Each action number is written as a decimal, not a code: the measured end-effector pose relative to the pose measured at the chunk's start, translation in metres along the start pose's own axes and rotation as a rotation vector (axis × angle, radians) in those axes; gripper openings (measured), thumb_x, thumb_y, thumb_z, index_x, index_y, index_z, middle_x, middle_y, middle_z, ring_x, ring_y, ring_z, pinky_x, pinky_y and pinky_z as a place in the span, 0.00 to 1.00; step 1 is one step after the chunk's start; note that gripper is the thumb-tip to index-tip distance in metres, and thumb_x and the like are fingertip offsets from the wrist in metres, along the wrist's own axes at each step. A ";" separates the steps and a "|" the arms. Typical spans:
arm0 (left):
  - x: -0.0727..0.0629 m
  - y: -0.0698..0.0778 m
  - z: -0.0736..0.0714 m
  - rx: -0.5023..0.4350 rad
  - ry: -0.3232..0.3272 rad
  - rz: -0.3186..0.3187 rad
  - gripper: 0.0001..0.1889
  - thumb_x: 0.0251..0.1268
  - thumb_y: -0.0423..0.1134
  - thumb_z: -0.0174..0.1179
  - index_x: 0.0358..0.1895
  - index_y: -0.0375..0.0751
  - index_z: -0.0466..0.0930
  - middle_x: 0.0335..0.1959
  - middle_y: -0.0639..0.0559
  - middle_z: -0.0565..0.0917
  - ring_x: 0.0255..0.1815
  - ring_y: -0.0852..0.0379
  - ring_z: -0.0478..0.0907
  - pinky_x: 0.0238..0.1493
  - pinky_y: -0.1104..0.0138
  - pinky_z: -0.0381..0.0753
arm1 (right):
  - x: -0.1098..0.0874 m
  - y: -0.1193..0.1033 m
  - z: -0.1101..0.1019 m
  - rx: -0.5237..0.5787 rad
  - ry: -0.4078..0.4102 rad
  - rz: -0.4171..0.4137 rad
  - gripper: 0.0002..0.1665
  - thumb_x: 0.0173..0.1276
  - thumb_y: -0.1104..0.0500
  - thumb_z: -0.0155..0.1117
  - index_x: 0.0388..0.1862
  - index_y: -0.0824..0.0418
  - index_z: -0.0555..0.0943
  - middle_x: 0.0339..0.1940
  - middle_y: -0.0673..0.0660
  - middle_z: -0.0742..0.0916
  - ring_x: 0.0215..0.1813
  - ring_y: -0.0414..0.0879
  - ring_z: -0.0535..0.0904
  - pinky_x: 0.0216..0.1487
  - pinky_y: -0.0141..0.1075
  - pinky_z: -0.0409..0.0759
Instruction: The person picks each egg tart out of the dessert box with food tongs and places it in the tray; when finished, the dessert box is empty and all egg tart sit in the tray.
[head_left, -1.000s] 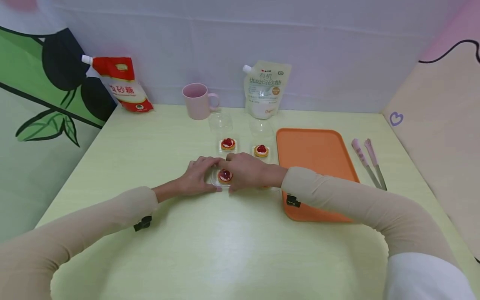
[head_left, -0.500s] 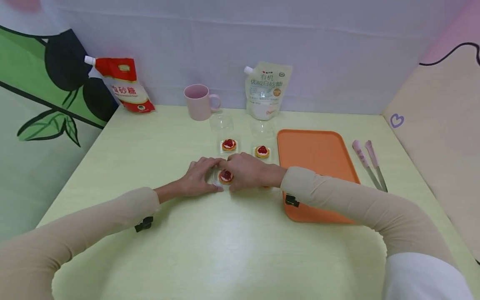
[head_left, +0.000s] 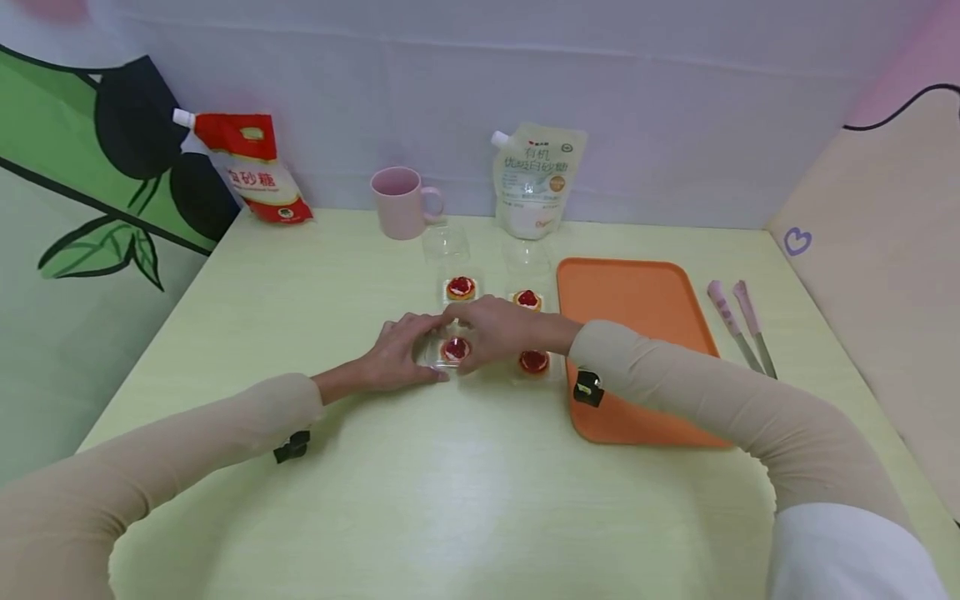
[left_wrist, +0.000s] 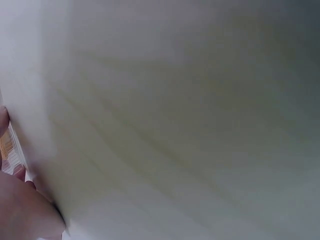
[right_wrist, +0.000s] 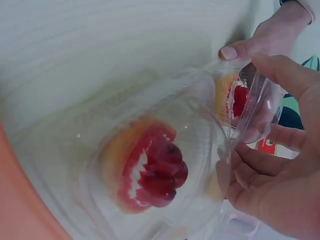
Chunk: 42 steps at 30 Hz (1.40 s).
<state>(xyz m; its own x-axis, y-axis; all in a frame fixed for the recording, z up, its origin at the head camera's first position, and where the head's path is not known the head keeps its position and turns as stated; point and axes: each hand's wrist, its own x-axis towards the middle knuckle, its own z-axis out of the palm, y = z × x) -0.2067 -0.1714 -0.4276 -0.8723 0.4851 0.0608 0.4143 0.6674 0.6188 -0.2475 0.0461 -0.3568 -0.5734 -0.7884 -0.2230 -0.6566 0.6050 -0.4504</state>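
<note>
A small clear plastic box [right_wrist: 270, 102] with a red-berry tart [head_left: 454, 349] inside stands between both hands. My left hand [head_left: 390, 357] grips its left side, thumb at the near edge and fingers at the far side. From the right, my right hand [head_left: 498, 329] holds the box's lid, its thumb and fingers spread around it in the right wrist view. Beside it, another berry tart [head_left: 534, 362] sits under a clear domed lid [right_wrist: 200, 105]. Behind are two more tarts, a left one [head_left: 461, 288] and a right one [head_left: 527, 299], in boxes with raised lids.
An orange tray [head_left: 637, 308] lies right of the boxes, under the right forearm. Two pink-handled knives [head_left: 744, 317] lie beyond it. A pink mug [head_left: 398, 204], a pale sugar pouch [head_left: 536, 187] and a red-and-white sugar bag [head_left: 258, 175] stand along the back.
My right hand has shifted slightly up and right, its wrist lifting so the front right tart now shows. My left hand stays almost still at the box.
</note>
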 end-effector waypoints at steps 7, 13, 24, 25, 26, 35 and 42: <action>0.000 0.003 -0.001 -0.001 -0.007 -0.022 0.50 0.48 0.47 0.77 0.76 0.47 0.61 0.63 0.46 0.75 0.62 0.48 0.68 0.53 0.57 0.58 | -0.002 0.004 -0.007 0.093 -0.012 0.053 0.42 0.56 0.48 0.79 0.68 0.52 0.72 0.61 0.61 0.83 0.64 0.53 0.78 0.62 0.46 0.78; 0.001 0.001 -0.001 -0.007 -0.006 -0.013 0.49 0.48 0.47 0.77 0.76 0.50 0.61 0.58 0.48 0.77 0.59 0.49 0.69 0.51 0.58 0.58 | -0.007 0.004 -0.013 0.103 -0.036 0.102 0.42 0.57 0.49 0.78 0.68 0.54 0.72 0.64 0.60 0.81 0.67 0.53 0.77 0.63 0.47 0.78; 0.001 0.003 -0.002 0.013 -0.033 -0.045 0.45 0.50 0.47 0.76 0.74 0.46 0.65 0.64 0.45 0.75 0.64 0.47 0.68 0.56 0.56 0.59 | -0.019 0.007 -0.027 0.105 -0.049 0.094 0.42 0.59 0.49 0.76 0.70 0.57 0.70 0.66 0.62 0.80 0.69 0.55 0.75 0.68 0.50 0.73; 0.001 0.003 -0.002 0.014 -0.035 -0.046 0.45 0.50 0.48 0.76 0.73 0.46 0.65 0.64 0.44 0.75 0.64 0.47 0.68 0.56 0.56 0.59 | -0.020 0.008 -0.028 0.114 -0.049 0.090 0.43 0.59 0.49 0.76 0.70 0.57 0.69 0.67 0.62 0.80 0.69 0.55 0.75 0.68 0.50 0.73; 0.001 0.003 -0.002 0.015 -0.037 -0.047 0.45 0.50 0.48 0.76 0.74 0.46 0.65 0.63 0.44 0.75 0.64 0.47 0.68 0.56 0.56 0.59 | -0.020 0.009 -0.028 0.122 -0.049 0.084 0.43 0.60 0.50 0.76 0.71 0.58 0.69 0.67 0.62 0.80 0.69 0.55 0.74 0.68 0.50 0.73; 0.004 0.004 -0.004 0.028 -0.050 -0.049 0.51 0.46 0.51 0.78 0.76 0.45 0.61 0.64 0.45 0.74 0.66 0.46 0.66 0.58 0.55 0.60 | -0.021 0.014 -0.033 0.177 -0.029 0.067 0.43 0.60 0.52 0.75 0.72 0.57 0.69 0.68 0.62 0.79 0.69 0.56 0.74 0.68 0.50 0.73; 0.001 0.005 -0.007 -0.073 -0.049 -0.085 0.55 0.47 0.55 0.76 0.79 0.46 0.55 0.68 0.46 0.72 0.68 0.45 0.63 0.64 0.48 0.58 | -0.020 0.016 -0.038 0.245 -0.025 0.090 0.40 0.64 0.49 0.72 0.72 0.56 0.69 0.67 0.63 0.79 0.69 0.57 0.75 0.66 0.51 0.75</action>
<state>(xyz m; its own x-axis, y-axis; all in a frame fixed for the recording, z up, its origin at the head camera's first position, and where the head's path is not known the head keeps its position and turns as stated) -0.2074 -0.1716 -0.4193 -0.8892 0.4564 -0.0315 0.3174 0.6651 0.6759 -0.2651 0.0763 -0.3270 -0.6096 -0.7370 -0.2920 -0.4636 0.6302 -0.6228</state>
